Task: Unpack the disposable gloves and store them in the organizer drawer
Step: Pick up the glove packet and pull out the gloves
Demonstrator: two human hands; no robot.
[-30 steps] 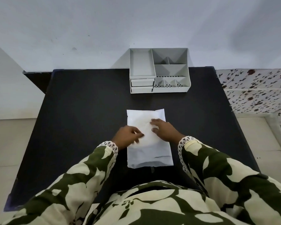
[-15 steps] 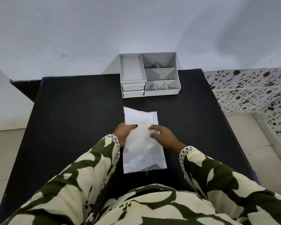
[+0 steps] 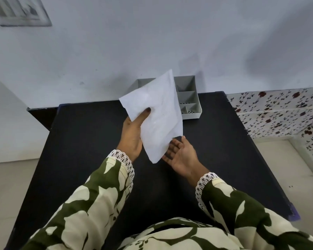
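Observation:
A white flat packet of gloves (image 3: 158, 112) is held up in the air over the black table (image 3: 79, 141), tilted. My left hand (image 3: 132, 136) grips its left edge, thumb on the front. My right hand (image 3: 182, 156) is palm up with fingers spread, just under the packet's lower right corner. The grey organizer (image 3: 190, 103) stands at the table's far edge against the wall. The packet hides its left half and its drawers.
A white wall rises right behind the table. A floral tiled surface (image 3: 278, 112) lies to the right. Pale floor shows on both sides. My patterned sleeves fill the bottom of the view.
The packet lay flat on the table under both hands. Now my left hand has lifted it off the table and tilted it up. My right hand has come off it and turned palm up.

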